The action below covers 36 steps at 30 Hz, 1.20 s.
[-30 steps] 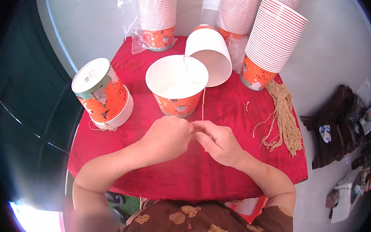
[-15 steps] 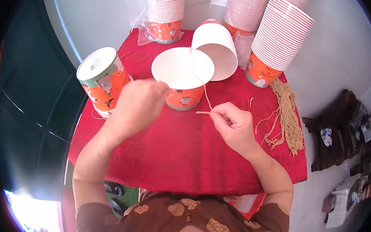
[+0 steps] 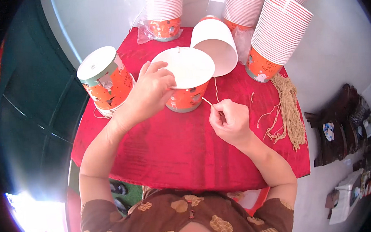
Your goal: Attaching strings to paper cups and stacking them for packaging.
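Observation:
An orange-patterned paper bucket (image 3: 187, 99) with a white inside stands upright in the middle of the table. My left hand (image 3: 150, 90) is closed on its left rim, fingers over the edge and some fingertips hidden. A short bit of string shows inside the far rim. Just right of the bucket, my right hand (image 3: 231, 118) pinches a thin beige string (image 3: 216, 88); its short end points toward the bucket. The string's other strand runs up behind the bucket's right side.
Behind lies a tipped bucket (image 3: 215, 44), mouth toward me. At left, an upside-down bucket (image 3: 107, 86) has string at its base. Tall stacks of buckets (image 3: 281, 27) line the back. A bundle of beige strings (image 3: 290, 114) lies at the right of the red tablecloth (image 3: 167, 159).
My left hand has come down onto the bucket's left rim. The string that crossed the bucket's mouth now hangs outside, on the right. My right hand still pinches it.

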### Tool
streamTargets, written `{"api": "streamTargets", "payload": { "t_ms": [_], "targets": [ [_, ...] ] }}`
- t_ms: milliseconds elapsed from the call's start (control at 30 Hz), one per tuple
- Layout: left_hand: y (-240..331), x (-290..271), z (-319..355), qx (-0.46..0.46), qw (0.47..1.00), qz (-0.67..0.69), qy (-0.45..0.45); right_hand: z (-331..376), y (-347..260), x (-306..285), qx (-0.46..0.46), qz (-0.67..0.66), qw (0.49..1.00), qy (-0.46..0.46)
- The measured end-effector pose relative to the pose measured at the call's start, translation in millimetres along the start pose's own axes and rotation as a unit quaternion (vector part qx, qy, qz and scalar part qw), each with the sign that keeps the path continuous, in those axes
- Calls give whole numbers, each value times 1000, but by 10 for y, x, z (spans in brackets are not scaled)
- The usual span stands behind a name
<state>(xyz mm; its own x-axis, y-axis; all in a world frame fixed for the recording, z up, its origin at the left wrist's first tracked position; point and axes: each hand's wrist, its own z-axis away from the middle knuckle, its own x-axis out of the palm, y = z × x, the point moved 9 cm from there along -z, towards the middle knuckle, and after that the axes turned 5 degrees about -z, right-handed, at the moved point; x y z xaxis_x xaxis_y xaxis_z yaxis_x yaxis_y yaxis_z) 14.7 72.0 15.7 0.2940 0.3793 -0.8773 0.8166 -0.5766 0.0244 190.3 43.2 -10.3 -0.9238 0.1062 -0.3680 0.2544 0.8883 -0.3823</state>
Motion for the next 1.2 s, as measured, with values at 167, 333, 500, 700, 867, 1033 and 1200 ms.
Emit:
{"api": "streamTargets", "payload": {
  "t_ms": [167, 333, 500, 700, 867, 1033, 1200],
  "targets": [
    [239, 31, 24, 18, 999, 44, -26, 31, -114, 26, -90, 38, 995, -5],
    [235, -30, 58, -14, 996, 84, -24, 58, -145, 58, -111, 81, 990, -11],
    [165, -152, 69, -14, 989, 140, 43, 72, -139, 102, -115, 98, 988, -20],
    [99, -175, 93, -30, 989, 140, 44, 32, -182, 161, -130, 121, 984, -29],
    [51, -191, 113, -39, 988, 145, 41, 26, -178, 203, -130, 141, 981, -28],
    [12, -166, 126, -44, 985, 160, 34, 18, -171, 234, -128, 142, 981, -32],
    [10, -165, 121, -33, 985, 161, 45, -1, -170, 256, -128, 142, 981, -32]
  ]
}}
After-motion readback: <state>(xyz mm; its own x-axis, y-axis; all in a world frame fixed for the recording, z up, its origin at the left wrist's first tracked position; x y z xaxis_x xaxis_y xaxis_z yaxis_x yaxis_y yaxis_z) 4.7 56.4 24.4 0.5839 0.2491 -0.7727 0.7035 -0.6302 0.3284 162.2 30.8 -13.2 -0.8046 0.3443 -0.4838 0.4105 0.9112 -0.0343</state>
